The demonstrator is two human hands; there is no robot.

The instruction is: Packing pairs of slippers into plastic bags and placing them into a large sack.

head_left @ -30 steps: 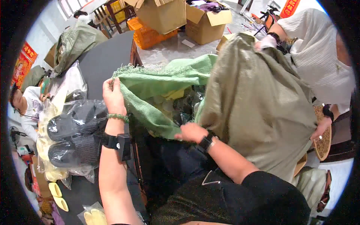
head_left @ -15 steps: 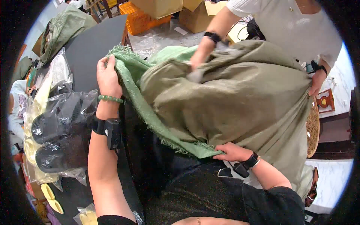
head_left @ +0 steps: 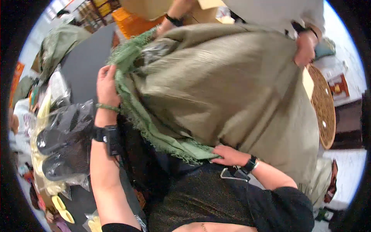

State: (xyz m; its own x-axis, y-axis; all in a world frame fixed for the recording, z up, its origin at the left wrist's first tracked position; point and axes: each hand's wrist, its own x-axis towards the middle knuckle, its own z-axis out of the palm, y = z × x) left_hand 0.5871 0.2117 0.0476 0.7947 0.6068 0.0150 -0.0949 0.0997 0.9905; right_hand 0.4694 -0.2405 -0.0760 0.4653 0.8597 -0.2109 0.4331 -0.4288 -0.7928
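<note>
A large olive woven sack (head_left: 232, 85) with a frayed green turned-back rim (head_left: 154, 135) stretches across the middle of the view. My left hand (head_left: 107, 85) is closed on the rim at the left, fingers hooked over its edge. Lower down, my right hand (head_left: 231, 155) grips the rim's near corner. Across from me, another person's hand (head_left: 164, 27) is at the far side of the rim, its fingers partly hidden. That person's other hand (head_left: 306, 49) holds the sack at the upper right. Something silvery (head_left: 154, 52) shows inside the mouth; its kind is unclear.
Left of me, dark insoles in clear plastic bags (head_left: 63, 147) lie on a dark table (head_left: 87, 58), with pale yellow pieces (head_left: 62, 208) nearby. An orange crate (head_left: 129, 23) and cardboard boxes (head_left: 148, 7) stand behind. A round brown woven tray (head_left: 324, 108) is at the right.
The other person's one hand has moved from atop the sack to its far rim, and the other has lifted the sack higher. The mouth has spread wider; my hands keep their grip.
</note>
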